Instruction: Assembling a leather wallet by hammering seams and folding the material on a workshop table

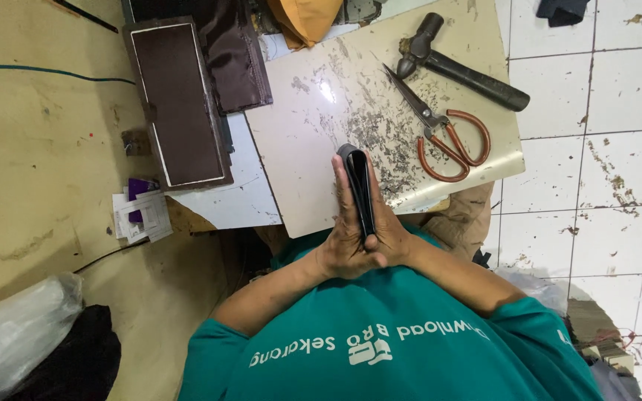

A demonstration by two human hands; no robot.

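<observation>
A black folded leather wallet stands on edge between my two palms, which are pressed flat together around it. My left hand lies against its left side and my right hand against its right side, fingers pointing away from me. Only the wallet's folded top and front edge show. The hands hover over the near edge of a scuffed cream work board, just in front of my teal shirt.
Scissors with orange handles and a dark hammer lie on the board's right part. Dark brown leather panels lie to the left, with paper slips beside them. A clear plastic bag sits at bottom left; white floor tiles are at the right.
</observation>
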